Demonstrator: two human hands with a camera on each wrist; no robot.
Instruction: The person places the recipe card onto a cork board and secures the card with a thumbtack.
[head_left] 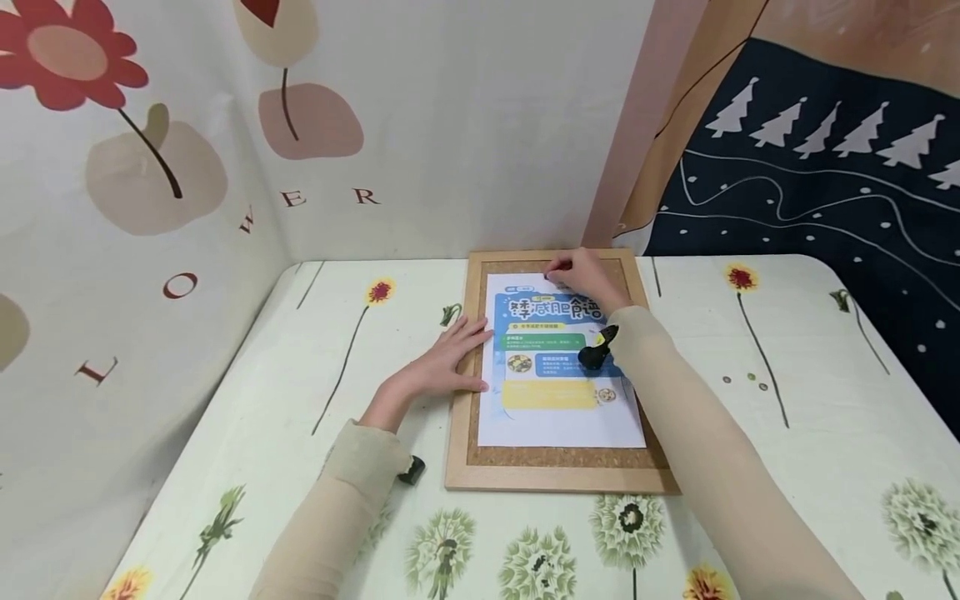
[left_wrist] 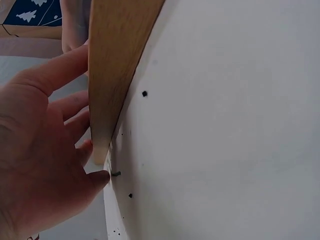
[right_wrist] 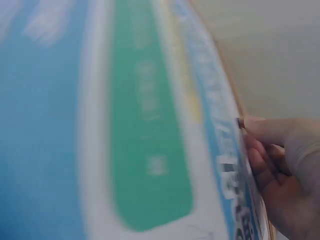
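A printed paper sheet [head_left: 562,425] with blue, green and yellow blocks lies on a wood-framed cork board [head_left: 555,457] on the table. At the sheet's top edge my right hand [head_left: 587,277] pinches a small dark thumbtack [right_wrist: 241,123] between thumb and fingers; whether its point is in the cork is hidden. My left hand [head_left: 442,364] rests with spread fingers over the board's left frame, fingertips at the sheet's left edge. In the left wrist view, the fingers of that hand [left_wrist: 45,145] lie against the wooden frame [left_wrist: 112,65].
Three small round tacks [head_left: 752,378] lie on the flowered tablecloth [head_left: 825,467] right of the board. A white printed curtain [head_left: 465,125] hangs behind the table, and a dark cloth with white trees [head_left: 810,183] at the back right.
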